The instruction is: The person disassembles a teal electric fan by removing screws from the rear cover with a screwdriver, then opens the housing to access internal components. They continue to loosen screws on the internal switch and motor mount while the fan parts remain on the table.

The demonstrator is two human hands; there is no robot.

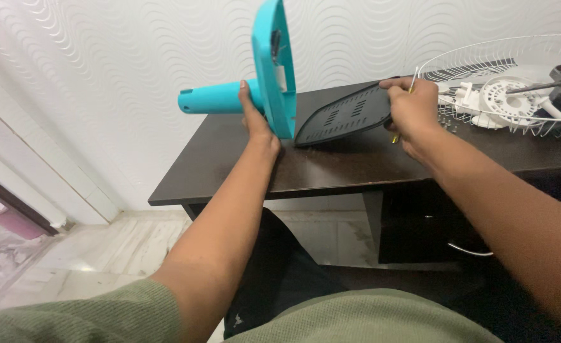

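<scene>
Two hands are engaged on a turquoise fan base (274, 63) stood on edge near the back edge of the dark table (331, 168): the left hand (255, 117) is clasped around its stem, and the right hand (410, 108) is closed on a black bottom cover (344, 114) and a thin yellow-handled tool (412, 86). Judged from this, the cover is already swung off the base. A white wire fan guard (515, 47) with motor parts lies at the table's right end, unassembled.

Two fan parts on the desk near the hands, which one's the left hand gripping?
The turquoise fan base, held on edge by the left hand. The black vented cover is under the right hand.
</scene>
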